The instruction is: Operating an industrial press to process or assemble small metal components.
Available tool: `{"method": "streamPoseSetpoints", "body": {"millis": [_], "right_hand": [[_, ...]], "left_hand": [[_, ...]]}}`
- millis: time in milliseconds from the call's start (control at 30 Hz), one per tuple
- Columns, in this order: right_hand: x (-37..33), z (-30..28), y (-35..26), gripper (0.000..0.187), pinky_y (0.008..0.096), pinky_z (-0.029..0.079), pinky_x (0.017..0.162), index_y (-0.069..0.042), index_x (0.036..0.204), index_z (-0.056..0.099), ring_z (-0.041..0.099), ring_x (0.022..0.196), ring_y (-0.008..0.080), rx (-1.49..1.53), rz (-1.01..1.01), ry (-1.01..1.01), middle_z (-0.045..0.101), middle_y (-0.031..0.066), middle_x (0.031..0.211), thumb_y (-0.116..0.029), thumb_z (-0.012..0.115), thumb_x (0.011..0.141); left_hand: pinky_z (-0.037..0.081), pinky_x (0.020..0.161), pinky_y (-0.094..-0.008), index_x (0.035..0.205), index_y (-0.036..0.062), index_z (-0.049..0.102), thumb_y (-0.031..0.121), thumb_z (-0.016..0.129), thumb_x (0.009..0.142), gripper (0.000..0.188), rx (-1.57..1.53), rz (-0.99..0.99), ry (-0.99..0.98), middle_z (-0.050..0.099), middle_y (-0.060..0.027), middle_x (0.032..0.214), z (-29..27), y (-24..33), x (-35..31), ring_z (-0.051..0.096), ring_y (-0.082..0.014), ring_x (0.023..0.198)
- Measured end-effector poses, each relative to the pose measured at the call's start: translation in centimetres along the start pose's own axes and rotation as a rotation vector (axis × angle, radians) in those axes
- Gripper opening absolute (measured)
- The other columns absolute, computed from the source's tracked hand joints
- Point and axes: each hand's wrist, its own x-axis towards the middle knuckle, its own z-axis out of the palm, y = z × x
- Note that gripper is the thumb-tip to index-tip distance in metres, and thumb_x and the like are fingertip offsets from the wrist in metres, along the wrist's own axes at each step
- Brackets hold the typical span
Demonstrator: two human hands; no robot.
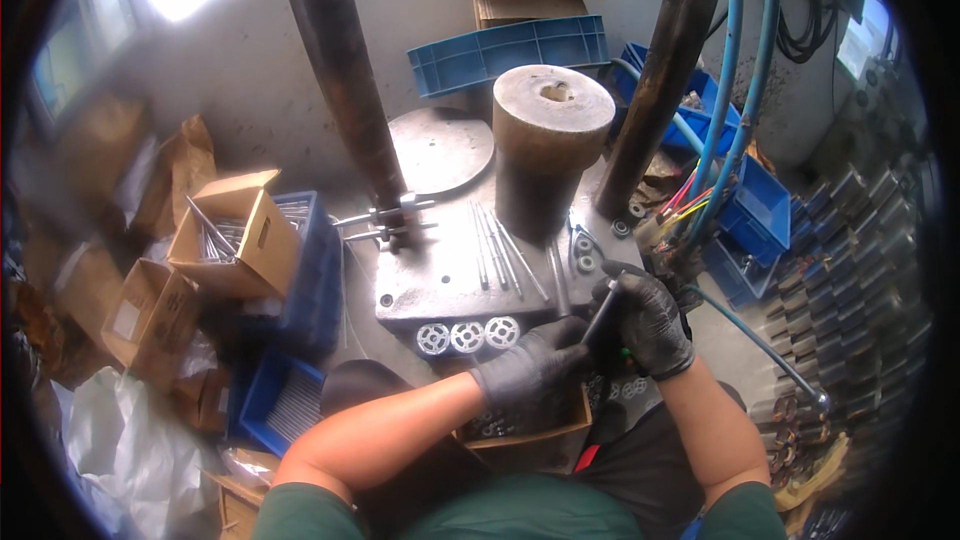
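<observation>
Both my hands wear dark gloves and meet over the near edge of a steel machine plate (pixel 410 280). A short metal rod (pixel 600 312) slants between them. The fingers of my right hand (pixel 650 325) close round its upper part, and my left hand (pixel 535 358) grips near its lower end, which is partly hidden. Several slender metal rods (pixel 500 250) lie on the plate, and a thicker bar (pixel 558 280) is just beyond my left hand. Three round spoked metal discs (pixel 467 337) line the plate's front edge. Below my hands sits a box of small parts (pixel 530 437).
A thick steel cylinder (pixel 552 150) rises from the plate between two posts (pixel 345 80) (pixel 660 80). Leftward stand a cardboard box of rods (pixel 235 240) and a blue crate (pixel 275 405). Blue bins (pixel 755 205), hoses (pixel 725 90) and stacked metal pieces (pixel 840 290) are rightward.
</observation>
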Motion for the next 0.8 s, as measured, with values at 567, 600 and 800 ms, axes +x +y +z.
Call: {"method": "streamPoseSetpoints", "body": {"millis": [567,600,800], "right_hand": [[-1.6,-0.4,3.0,0.037,0.0275,0.056,0.075,-0.005,0.126,0.060,0.069,0.083,0.0133,-0.263,-0.141,0.012,0.070,0.0064,0.100,-0.036,0.049,0.111],[-1.6,-0.4,3.1,0.034,0.0276,0.056,0.075,-0.004,0.124,0.061,0.069,0.083,0.0132,-0.398,-0.169,0.027,0.070,0.0068,0.098,-0.034,0.049,0.111],[-2.2,0.4,2.1,0.030,0.0265,0.054,0.071,-0.004,0.121,0.062,0.066,0.074,0.0124,-0.410,-0.125,-0.015,0.072,0.0085,0.094,-0.029,0.051,0.110]], "left_hand": [[0.051,0.100,-0.0361,0.136,0.0041,0.056,0.031,0.059,0.109,0.038,0.177,0.169,0.083,0.065,-0.0105,0.122,0.4,-2.3,-0.4,0.060,-0.0177,0.115],[0.050,0.101,-0.0360,0.135,0.0043,0.056,0.030,0.059,0.109,0.037,0.229,0.151,0.093,0.065,-0.0101,0.122,0.4,-2.4,-0.6,0.060,-0.0174,0.116],[0.050,0.103,-0.0353,0.137,0.0038,0.056,0.029,0.061,0.108,0.038,0.102,0.180,0.106,0.066,-0.0100,0.123,0.8,-2.3,-1.5,0.059,-0.0168,0.119]]}}
